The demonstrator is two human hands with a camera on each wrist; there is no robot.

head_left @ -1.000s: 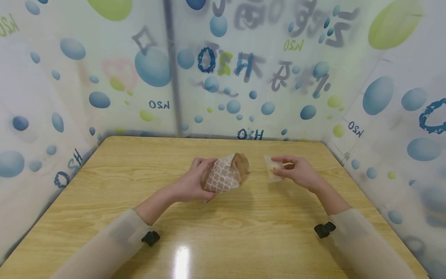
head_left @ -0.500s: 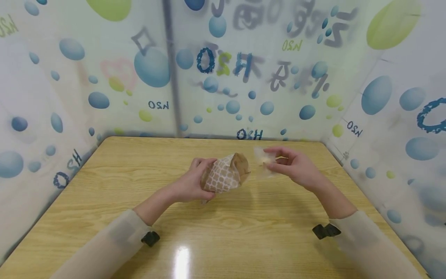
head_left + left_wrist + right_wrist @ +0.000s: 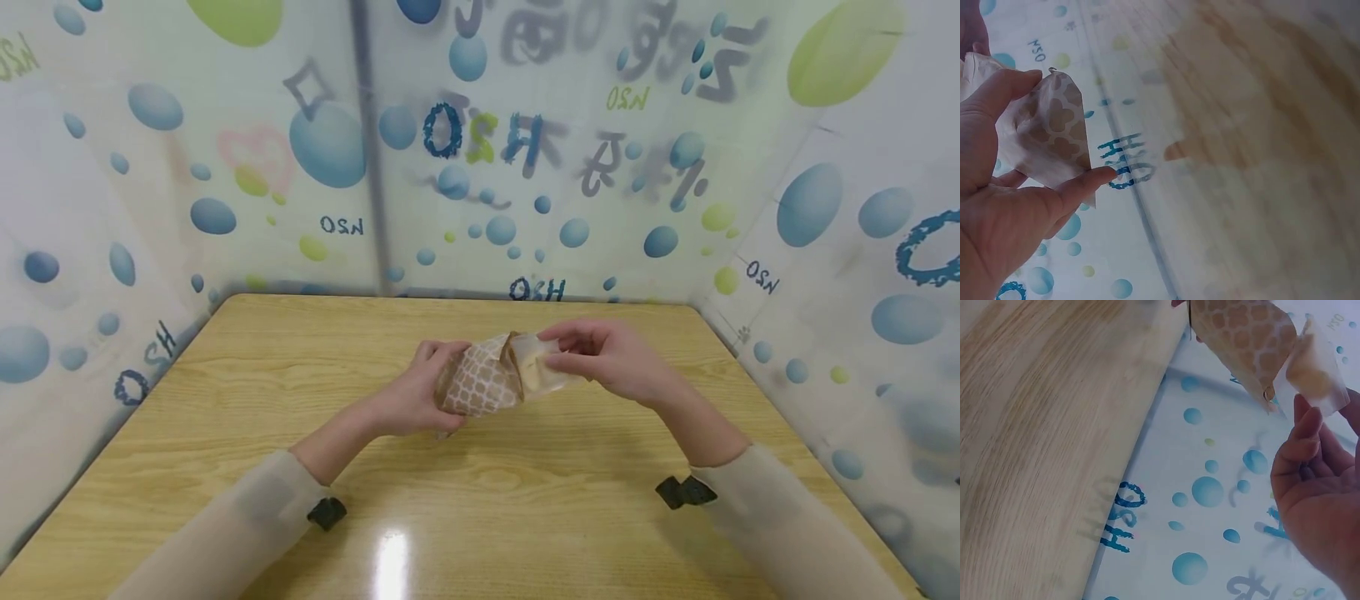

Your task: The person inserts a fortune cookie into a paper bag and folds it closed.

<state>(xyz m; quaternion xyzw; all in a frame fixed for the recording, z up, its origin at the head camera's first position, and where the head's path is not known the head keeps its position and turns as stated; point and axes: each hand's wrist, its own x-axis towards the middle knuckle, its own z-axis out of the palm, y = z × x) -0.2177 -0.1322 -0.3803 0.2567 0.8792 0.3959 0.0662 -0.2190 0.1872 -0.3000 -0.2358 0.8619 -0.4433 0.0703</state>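
Observation:
A brown paper bag [image 3: 483, 379] with a white lattice pattern lies on its side, its mouth facing right. My left hand [image 3: 416, 396] grips it round the closed end, thumb and fingers on opposite sides. In my right hand [image 3: 611, 358], a small clear packet [image 3: 536, 367] with a pale yellowish piece inside is pinched between thumb and fingers. The packet's left edge is at the bag's mouth; how far it reaches in cannot be told. The right wrist view shows the packet [image 3: 1316, 372] beside the patterned bag [image 3: 1247, 337]. The bag's inside is hidden.
Both hands are above a wooden table [image 3: 495, 500]. Printed curtains [image 3: 480, 167] with blue and green drops stand along its back and sides. A black strap piece [image 3: 326, 512] sits at the left cuff, another black strap piece [image 3: 686, 492] at the right one.
My right hand has moved left with the packet, from apart from the bag to its mouth. My left hand and the bag have stayed almost still.

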